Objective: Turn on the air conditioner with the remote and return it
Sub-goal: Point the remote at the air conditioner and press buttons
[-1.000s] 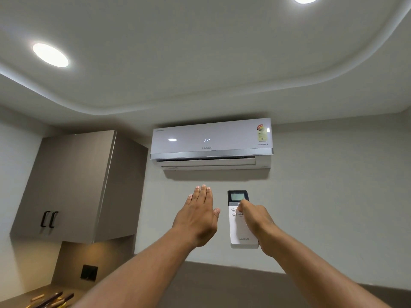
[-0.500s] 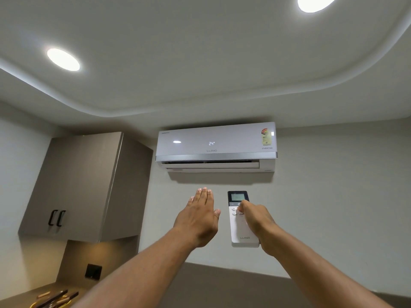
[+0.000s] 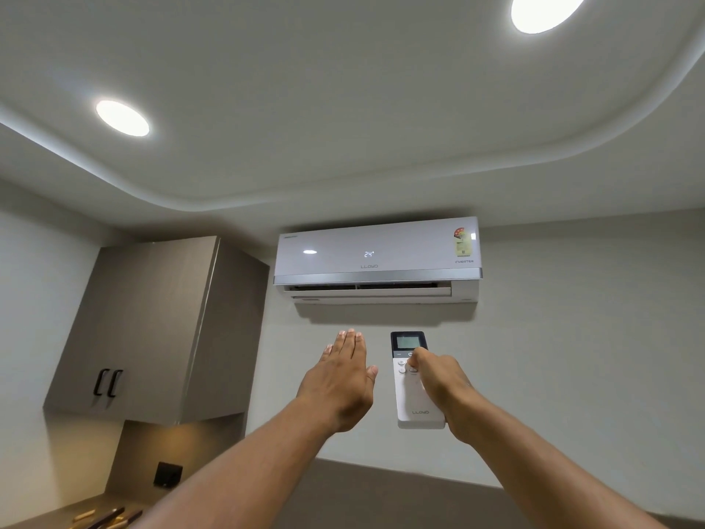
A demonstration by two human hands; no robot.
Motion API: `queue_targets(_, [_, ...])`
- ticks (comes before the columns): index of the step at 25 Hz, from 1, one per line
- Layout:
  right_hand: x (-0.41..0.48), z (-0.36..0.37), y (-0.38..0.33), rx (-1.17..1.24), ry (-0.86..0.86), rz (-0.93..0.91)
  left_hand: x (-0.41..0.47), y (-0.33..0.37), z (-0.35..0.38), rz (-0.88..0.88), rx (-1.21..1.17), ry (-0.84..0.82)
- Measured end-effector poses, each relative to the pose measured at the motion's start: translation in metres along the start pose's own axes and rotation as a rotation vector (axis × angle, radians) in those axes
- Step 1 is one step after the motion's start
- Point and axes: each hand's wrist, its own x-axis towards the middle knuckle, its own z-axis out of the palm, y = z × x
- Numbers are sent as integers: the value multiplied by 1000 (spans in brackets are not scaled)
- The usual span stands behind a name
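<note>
A white air conditioner (image 3: 377,257) hangs high on the wall. Its front shows "24" and its lower flap stands slightly open. My right hand (image 3: 442,387) holds a white remote (image 3: 408,391) upright below the unit, with the thumb on the buttons just under the remote's dark screen. My left hand (image 3: 339,379) is raised beside the remote, palm forward, fingers straight and together, holding nothing. A small gap separates it from the remote.
A grey wall cabinet (image 3: 152,330) with two black handles hangs at the left. Below it lies a counter corner with several wooden-handled tools (image 3: 103,517) and a black wall socket (image 3: 168,474). Two round ceiling lights (image 3: 122,118) glow overhead.
The view has drifted, so the air conditioner and cabinet sit lower and further right in frame. Both hands keep the same pose. The flap looks a little more open.
</note>
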Motion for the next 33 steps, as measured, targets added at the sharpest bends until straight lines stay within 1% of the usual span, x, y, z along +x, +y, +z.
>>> queue_targets(33, [13,-7,16,-20,12,26,7,4,23,-13,-29,-34])
